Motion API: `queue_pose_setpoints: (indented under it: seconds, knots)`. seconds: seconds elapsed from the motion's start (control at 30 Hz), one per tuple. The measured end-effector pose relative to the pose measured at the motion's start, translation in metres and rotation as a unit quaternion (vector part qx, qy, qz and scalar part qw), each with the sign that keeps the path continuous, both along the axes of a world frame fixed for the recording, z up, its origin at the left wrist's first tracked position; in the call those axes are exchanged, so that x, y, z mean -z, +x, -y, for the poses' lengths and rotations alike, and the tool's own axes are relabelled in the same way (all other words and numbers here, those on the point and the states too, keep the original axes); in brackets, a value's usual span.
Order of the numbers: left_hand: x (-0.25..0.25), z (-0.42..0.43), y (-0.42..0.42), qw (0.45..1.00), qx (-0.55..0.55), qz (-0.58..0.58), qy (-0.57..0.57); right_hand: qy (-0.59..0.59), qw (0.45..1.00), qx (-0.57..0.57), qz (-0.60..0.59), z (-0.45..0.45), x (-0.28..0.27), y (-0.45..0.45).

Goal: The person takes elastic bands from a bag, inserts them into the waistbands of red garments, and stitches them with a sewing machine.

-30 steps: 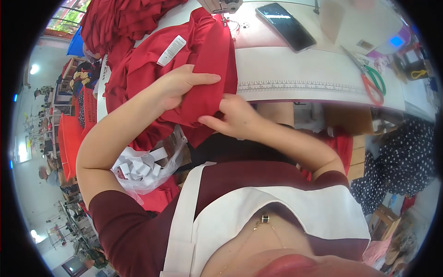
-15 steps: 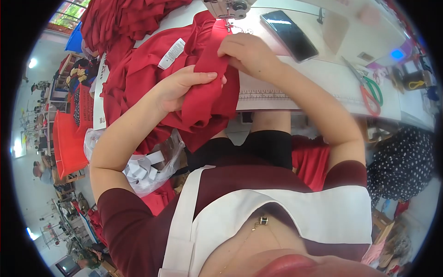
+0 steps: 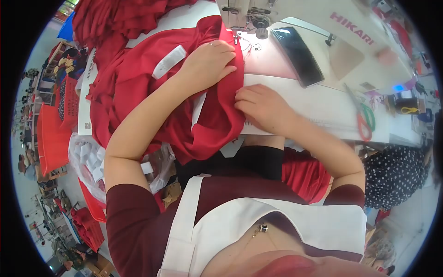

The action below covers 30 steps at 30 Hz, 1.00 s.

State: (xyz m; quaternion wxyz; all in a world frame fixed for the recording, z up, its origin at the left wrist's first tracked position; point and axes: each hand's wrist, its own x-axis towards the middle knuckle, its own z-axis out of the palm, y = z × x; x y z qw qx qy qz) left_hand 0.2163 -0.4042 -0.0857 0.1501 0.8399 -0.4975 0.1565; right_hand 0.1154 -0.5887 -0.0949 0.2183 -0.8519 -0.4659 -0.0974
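A red garment [image 3: 138, 92] with a white label [image 3: 169, 62] lies spread under the needle area of a white sewing machine [image 3: 318, 23]. My left hand [image 3: 207, 64] rests on top of the cloth close to the presser foot [image 3: 236, 38], thumb apart from the fingers, pressing it down. Lower and to the right, my right hand [image 3: 265, 108] has curled fingers closed on the garment's right edge. Its fingertips partly hide the grip. A strip of white shows between the red folds below my left hand.
A phone [image 3: 298, 55] lies on the machine bed, and scissors [image 3: 363, 117] with red and green handles lie at the right. More red cloth [image 3: 124, 21] is heaped at the back left. A plastic bag [image 3: 87, 159] of white pieces hangs below the table's left side.
My left hand has moved up and right from holding the folded cloth to lying on it near the needle. My right hand has come down from the needle to the garment's lower right edge.
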Motion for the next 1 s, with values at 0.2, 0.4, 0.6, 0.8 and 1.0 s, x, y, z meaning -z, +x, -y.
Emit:
queue_pose_setpoints:
  seconds: [0.2,0.4,0.6,0.8,1.0]
  knots:
    - [0.014,-0.014,0.022,0.994,0.049,-0.081,-0.057,0.047,0.997,0.032,-0.052,-0.006,0.000,-0.002]
    - [0.012,-0.006,0.061,0.995,0.021,-0.093,-0.037,0.018,0.997,0.056,-0.056,-0.005,-0.007,0.035]
    - [0.007,0.000,0.083,0.996,0.005,-0.089,-0.030,0.059,0.993,0.087,-0.048,0.002,-0.003,0.058]
    - [0.011,0.000,0.087,0.987,0.063,-0.006,-0.146,0.028,0.958,0.284,0.037,0.055,0.013,0.067]
    - [0.045,0.000,0.106,0.997,0.013,0.026,-0.071,-0.102,0.876,0.472,-0.009,0.114,0.005,0.074]
